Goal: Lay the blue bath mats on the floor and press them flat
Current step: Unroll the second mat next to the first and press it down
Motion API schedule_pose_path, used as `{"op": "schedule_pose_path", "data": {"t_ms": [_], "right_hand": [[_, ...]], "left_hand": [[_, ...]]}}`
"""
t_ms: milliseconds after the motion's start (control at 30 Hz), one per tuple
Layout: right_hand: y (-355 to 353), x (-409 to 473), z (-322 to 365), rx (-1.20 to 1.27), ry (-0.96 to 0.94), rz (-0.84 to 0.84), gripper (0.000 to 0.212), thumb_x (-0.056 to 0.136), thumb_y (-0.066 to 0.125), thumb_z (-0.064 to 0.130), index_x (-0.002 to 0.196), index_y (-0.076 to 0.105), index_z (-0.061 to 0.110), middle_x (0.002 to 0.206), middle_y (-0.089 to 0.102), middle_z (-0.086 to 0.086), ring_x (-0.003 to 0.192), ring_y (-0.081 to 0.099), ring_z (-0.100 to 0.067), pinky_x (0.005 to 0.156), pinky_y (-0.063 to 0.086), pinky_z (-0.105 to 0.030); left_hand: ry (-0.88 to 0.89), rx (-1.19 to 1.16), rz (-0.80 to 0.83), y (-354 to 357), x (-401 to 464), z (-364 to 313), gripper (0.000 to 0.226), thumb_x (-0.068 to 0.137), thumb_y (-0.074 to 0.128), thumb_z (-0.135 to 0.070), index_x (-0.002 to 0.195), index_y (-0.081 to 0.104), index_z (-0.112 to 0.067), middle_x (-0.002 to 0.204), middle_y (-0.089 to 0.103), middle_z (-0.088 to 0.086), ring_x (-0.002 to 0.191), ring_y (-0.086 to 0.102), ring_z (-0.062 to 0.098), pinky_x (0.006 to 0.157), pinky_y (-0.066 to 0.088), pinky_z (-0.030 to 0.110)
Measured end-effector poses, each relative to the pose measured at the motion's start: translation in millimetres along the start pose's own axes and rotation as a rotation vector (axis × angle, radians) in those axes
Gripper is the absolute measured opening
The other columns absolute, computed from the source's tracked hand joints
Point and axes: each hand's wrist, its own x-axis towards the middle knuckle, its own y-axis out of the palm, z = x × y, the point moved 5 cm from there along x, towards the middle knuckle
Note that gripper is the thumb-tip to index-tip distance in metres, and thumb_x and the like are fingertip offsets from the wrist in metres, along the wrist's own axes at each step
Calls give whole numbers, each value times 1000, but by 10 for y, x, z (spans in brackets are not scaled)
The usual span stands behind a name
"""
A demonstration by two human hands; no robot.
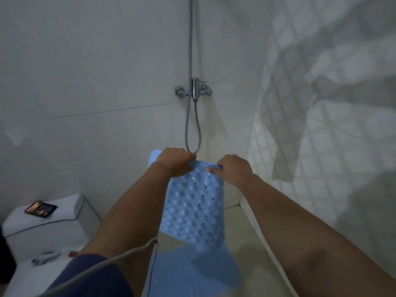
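In the shower corner, you're facing tiled walls (96, 71), with a patterned curtain (310, 103) hanging along the right side. Floor (252, 243) is pale tile with a low white kerb running along its right edge. A toilet (45, 230) sits at lower left; its cistern lid carries a phone (40, 209), screen lit, lying flat. One blue bath mat (192, 273) lies on the floor below your arms, blurred, so can't tell if it's fully flat. The second blue bath mat (192, 204) is held up in the air in front of you, hanging down from its top edge, bumpy cupped side and small drain holes facing you, bottom edge just above or touching the floor mat: can't tell which. Your left hand (174, 160) grips the top edge near the left corner, fingers curled over it; a rounded corner of the mat pokes out left of the knuckles. Your right hand (234, 169) pinches the top edge near the right corner, thumb on the near face, fingers wrapped behind. Hands are near each other, mat slightly bunched between them. Chrome mixer tap (194, 90) is on the wall ahead, with the shower hose (189, 61) looping down just behind your left hand. A thin cable (120, 257) crosses your left forearm, above a dark blue sleeve (90, 275).
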Motion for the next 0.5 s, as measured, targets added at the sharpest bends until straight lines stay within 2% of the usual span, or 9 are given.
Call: {"op": "schedule_pose_path", "data": {"t_ms": [100,167,233,267,300,333,367,433,500], "right_hand": [[-207,-125,89,-92,-161,-106,62,87,46,77,71,68,21,88,52,5,91,49,-17,77,43,-36],[-312,-172,115,-129,-260,-123,61,89,46,74,82,75,21,96,61,7,95,52,-17,83,41,-38],[-439,-287,103,-87,-309,-123,58,91,47,71,64,63,22,77,62,8,77,54,-14,78,39,-37],[-491,-333,72,-41,-297,-114,59,90,50,71,58,52,21,64,54,6,63,50,-13,73,38,-35],[-514,-363,23,20,-271,-86,59,87,55,72,59,49,20,58,49,6,56,47,-13,67,38,-33],[-527,-397,-40,89,-231,-31,56,80,63,74,66,55,20,61,52,5,57,50,-12,65,40,-32],[-529,-436,-132,153,-197,38,54,72,70,75,81,63,22,72,60,6,66,57,-12,66,46,-30],[-531,-492,-284,221,-179,157,58,63,81,66,105,65,30,93,67,11,84,65,-12,75,53,-30],[-528,-567,-446,240,-157,230,50,61,85,55,101,67,31,92,70,12,84,68,-11,77,57,-33]], "left_hand": [[-30,16,-17,-248,-127,-37,26,100,55,-44,115,62,-24,110,67,7,99,66,30,77,43,35],[-31,34,-15,-393,-158,-82,25,100,56,-45,112,62,-24,108,67,6,99,66,29,75,42,35],[-25,59,-30,-566,-189,-189,25,99,56,-46,111,64,-25,108,68,5,98,66,28,75,41,35],[-25,67,-43,-649,-207,-236,26,100,55,-47,111,64,-25,108,69,5,98,66,28,75,41,35],[-31,72,-56,-724,-224,-261,27,99,55,-47,110,65,-25,109,69,5,98,67,28,75,41,34],[-40,75,-68,-791,-237,-278,27,99,54,-48,109,65,-25,109,69,5,98,67,29,75,41,34],[-53,83,-74,-852,-260,-310,27,99,54,-48,107,66,-25,108,70,6,97,67,29,75,41,34],[-69,109,-72,-947,-289,-332,25,99,54,-45,105,66,-24,108,70,7,93,65,29,74,40,34],[-88,142,-59,-1011,-324,-353,24,99,54,-43,107,67,-24,109,70,9,97,67,32,75,39,33]]}}
